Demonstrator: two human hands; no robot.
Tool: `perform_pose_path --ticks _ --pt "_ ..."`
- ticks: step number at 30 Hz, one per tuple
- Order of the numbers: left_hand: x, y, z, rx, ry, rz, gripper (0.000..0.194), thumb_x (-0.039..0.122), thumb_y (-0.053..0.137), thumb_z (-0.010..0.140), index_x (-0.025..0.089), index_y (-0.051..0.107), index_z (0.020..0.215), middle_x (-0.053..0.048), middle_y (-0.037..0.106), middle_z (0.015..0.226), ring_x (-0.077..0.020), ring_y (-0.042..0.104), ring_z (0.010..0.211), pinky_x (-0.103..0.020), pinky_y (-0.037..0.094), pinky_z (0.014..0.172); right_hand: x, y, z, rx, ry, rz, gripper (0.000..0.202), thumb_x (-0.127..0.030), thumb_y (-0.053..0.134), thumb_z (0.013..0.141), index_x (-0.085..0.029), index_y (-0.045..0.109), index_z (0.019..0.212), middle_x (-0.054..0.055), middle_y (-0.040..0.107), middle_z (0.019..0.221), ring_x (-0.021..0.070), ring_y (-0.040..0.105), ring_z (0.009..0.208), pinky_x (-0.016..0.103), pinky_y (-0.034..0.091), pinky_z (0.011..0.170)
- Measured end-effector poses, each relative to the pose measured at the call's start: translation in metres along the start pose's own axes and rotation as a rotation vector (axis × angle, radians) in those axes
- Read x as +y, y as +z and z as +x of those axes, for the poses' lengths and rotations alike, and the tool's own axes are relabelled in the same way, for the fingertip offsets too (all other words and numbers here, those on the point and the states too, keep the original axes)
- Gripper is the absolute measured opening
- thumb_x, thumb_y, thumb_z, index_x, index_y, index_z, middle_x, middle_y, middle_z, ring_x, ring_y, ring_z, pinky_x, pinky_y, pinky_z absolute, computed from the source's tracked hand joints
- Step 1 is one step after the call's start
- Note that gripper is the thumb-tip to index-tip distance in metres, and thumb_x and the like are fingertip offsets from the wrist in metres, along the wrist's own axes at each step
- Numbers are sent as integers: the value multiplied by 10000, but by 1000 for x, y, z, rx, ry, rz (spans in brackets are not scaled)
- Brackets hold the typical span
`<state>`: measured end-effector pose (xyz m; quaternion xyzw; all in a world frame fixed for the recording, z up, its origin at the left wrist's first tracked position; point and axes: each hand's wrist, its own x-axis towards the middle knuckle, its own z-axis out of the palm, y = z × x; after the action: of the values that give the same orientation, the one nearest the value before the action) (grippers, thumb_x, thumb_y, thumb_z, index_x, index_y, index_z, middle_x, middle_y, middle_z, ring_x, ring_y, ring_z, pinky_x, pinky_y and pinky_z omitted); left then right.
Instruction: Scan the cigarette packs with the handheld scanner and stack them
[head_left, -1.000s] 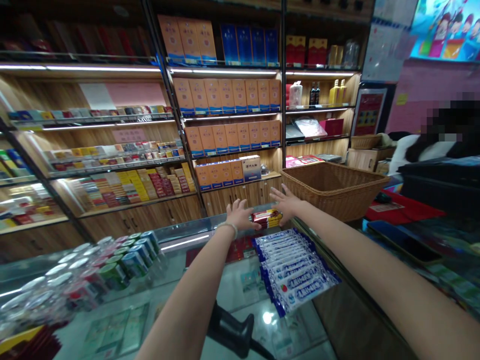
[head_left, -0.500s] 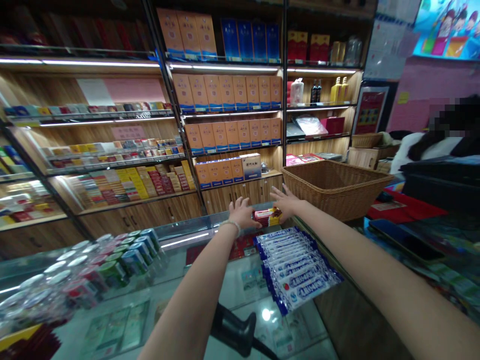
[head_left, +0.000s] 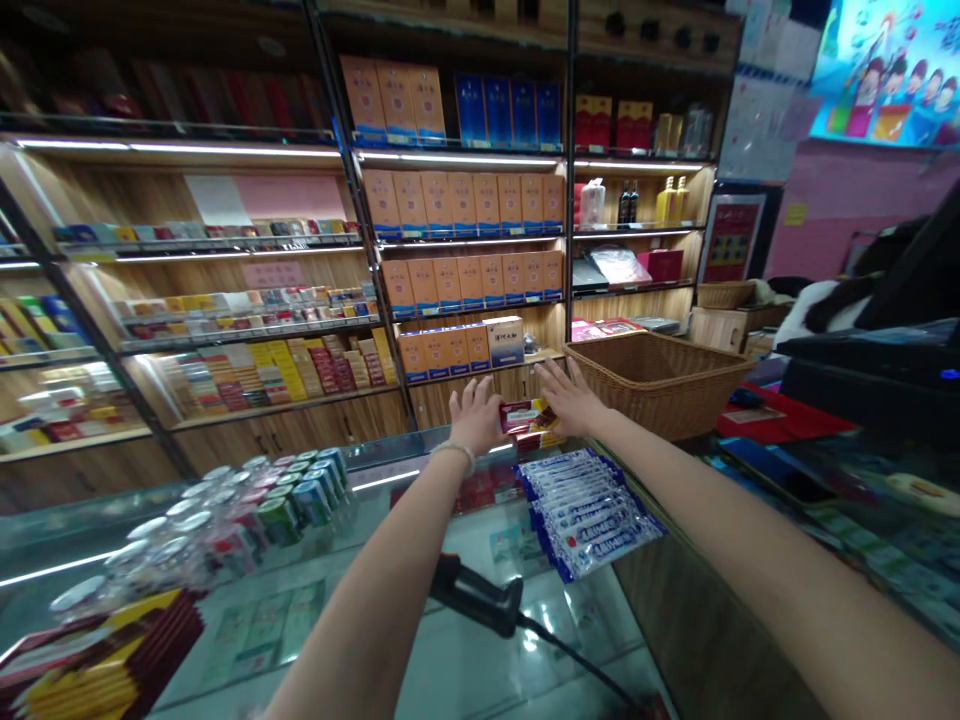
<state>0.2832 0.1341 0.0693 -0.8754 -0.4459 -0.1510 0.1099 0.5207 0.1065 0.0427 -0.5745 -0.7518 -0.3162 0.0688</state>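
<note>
**Red packets being pressed between two hands at the counter's far edge**

A small stack of red packets [head_left: 529, 420] is being held at the far end of the glass counter [head_left: 480, 560], just in front of the shelves. The stack is being pressed from both sides: the left hand [head_left: 475, 415] is being laid against its left end with fingers spread and pointing up, and the right hand [head_left: 568, 398] is being laid flat against its right end, fingers stretched out towards the shelving. Neither hand is being closed round the packets; both palms are being kept open, with the stack squeezed between them. A light band is being worn on the left wrist.

Just nearer the camera, a fan of blue-and-white packets [head_left: 589, 508] is lying on the glass, close to the red stack but apart from it. A black scanner [head_left: 480, 600] with its cable is lying on the counter below the left forearm. Rows of small cans [head_left: 262, 500] are standing on the glass to the left, and yellow and red boxes [head_left: 97, 670] are lying at the near left corner. A wicker basket [head_left: 660, 385] is sitting just right of the right hand. Orange boxes [head_left: 465, 280] are being displayed on the shelves behind.
</note>
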Motion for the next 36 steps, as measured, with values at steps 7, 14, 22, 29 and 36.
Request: perform_pose_path --ticks 7,14,22,29,36 --pt "-23 -38 -40 90 -48 19 746 423 909 696 274 612 1364 -167 279 1727 -389 209 1605 -688 178 1263 -30 -46 -3 173 -26 5 694 -477 829 742 -78 666 1286 229 251 1726 395 43 1638 654 -91 1295" --pt "-48 -62 -88 244 -65 49 698 391 913 684 294 637 1318 -153 323 1704 -389 253 1585 -648 184 1272 -69 -79 -3 239 -52 77 714 -477 816 762 -106 618 1339 223 236 1732 386 33 1642 690 -23 1291" --pt "-70 -77 -137 271 -106 45 709 370 873 726 288 603 1376 -158 319 1697 -373 247 1587 -651 173 1273 -113 -101 -8 284 21 215 662 -515 791 783 -174 597 1317 214 190 1748 402 51 1638 710 5 1271" --pt "-84 -82 -166 259 -160 31 680 406 834 775 319 588 1403 -137 292 1713 -347 234 1597 -630 171 1280 -144 -105 -19 267 145 310 631 -579 727 852 -234 576 1358 175 130 1770 403 55 1636 700 26 1258" --pt "-95 -89 -202 252 -181 11 667 408 822 793 339 596 1417 -123 275 1722 -353 222 1602 -616 147 1289 -184 -108 -32 297 213 376 672 -611 736 841 -249 579 1385 187 160 1759 429 101 1620 718 68 1240"
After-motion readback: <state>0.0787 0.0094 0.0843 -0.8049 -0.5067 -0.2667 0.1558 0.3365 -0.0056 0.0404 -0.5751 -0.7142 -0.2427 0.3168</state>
